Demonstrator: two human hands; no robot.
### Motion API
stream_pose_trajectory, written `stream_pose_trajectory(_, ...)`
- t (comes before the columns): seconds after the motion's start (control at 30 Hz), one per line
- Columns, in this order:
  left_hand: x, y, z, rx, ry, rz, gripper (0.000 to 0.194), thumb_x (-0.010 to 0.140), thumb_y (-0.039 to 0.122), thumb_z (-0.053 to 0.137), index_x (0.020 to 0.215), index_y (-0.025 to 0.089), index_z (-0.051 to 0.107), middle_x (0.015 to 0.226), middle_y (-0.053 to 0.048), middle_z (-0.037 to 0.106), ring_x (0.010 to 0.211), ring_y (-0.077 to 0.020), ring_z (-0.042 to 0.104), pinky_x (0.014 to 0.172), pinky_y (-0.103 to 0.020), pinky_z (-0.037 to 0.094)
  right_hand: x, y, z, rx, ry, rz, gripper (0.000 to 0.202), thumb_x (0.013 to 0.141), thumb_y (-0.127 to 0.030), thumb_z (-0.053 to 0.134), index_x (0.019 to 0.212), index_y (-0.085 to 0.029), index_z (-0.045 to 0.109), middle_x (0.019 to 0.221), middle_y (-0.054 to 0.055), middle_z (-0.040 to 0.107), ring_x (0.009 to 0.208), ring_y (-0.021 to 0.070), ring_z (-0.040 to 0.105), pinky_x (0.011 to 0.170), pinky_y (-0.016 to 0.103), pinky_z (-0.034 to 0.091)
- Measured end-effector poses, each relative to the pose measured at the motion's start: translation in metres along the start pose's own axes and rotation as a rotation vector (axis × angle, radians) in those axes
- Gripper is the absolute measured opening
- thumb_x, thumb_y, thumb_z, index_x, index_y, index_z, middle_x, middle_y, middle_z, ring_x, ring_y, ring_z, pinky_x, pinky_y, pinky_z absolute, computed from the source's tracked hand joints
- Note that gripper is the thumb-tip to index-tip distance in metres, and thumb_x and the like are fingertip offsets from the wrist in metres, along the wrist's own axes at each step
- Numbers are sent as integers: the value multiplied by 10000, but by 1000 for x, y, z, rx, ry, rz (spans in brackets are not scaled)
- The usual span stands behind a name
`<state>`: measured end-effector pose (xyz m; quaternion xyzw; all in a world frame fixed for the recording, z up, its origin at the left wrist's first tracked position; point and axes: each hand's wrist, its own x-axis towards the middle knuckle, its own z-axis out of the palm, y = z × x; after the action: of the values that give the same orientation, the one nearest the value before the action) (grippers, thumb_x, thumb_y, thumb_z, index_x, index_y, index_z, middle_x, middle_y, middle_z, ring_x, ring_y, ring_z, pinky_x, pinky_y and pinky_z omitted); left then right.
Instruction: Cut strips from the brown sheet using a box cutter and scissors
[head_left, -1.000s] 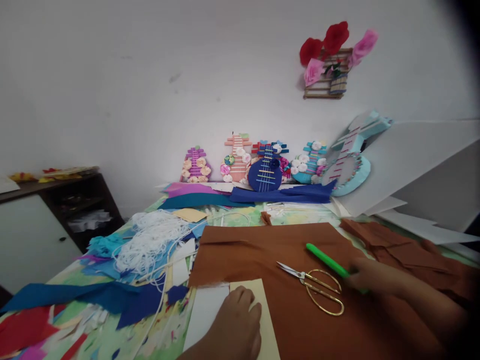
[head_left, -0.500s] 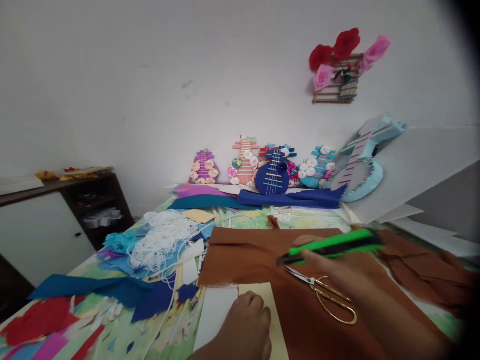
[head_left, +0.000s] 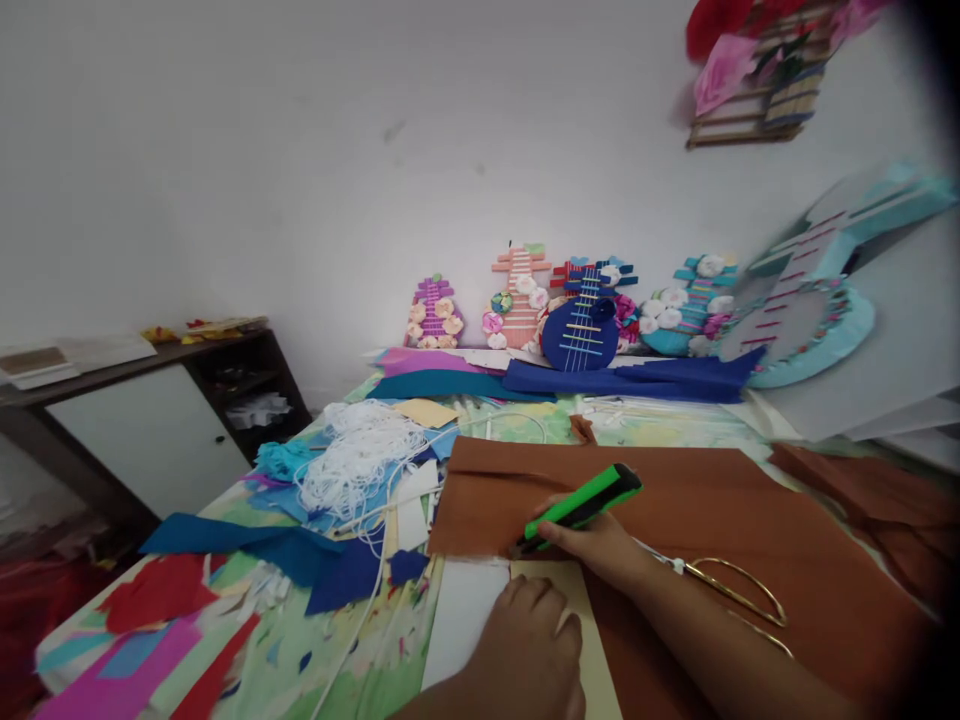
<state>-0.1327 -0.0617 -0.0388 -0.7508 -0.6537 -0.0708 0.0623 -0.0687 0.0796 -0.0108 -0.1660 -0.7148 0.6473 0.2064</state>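
My right hand [head_left: 589, 540] is closed round a green and black utility knife [head_left: 585, 503], its tip low at the front edge of the brown sheet [head_left: 667, 490]. Just nearer to me, my left hand [head_left: 534, 640] presses down with curled fingers on a cream strip [head_left: 592, 640] beside a white card [head_left: 466, 610]. Whether those fingers pinch anything is hidden. Gold-handled scissors [head_left: 739, 590] lie on the brown sheet, partly behind my right forearm.
A heap of white cord [head_left: 360, 455] and coloured scraps [head_left: 161, 590] cover the table's left side. Paper instruments [head_left: 581, 330] line the wall behind. Crumpled brown paper [head_left: 877, 500] lies at the right, and a cabinet [head_left: 161, 440] stands at the left.
My right hand has brought the knife left and down to the brown sheet's front edge. The view has turned, shifting the background. My left hand stays on the cream strip.
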Motion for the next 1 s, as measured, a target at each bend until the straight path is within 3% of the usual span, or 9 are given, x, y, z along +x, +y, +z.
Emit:
stream_pose_trajectory(0.2,-3,-2,1,-37,65,-51,238,687,357,555,864,197,569,900,-48,516,894,-257,420,868,-432,284,-2,5,-1,-212,-104,-50,291,635,-356,659,845,-161,608,820,52,627,783,199,578,703,309,467)
stream_pose_trajectory(0.7,-2,1,-9,-62,-12,-29,186,712,304,536,839,171,567,860,-54,524,890,-234,435,873,-379,297,-1,7,-3,-155,-70,-15,342,609,-383,680,879,-183,616,917,55,623,885,217,566,796,340,449)
stream_pose_trajectory(1.0,-2,1,-3,-25,-17,-24,235,712,328,527,878,167,573,874,-71,528,873,-246,440,849,-406,309,-4,5,1,-123,-177,-19,394,636,-352,665,976,-169,589,898,69,632,824,199,591,737,332,479)
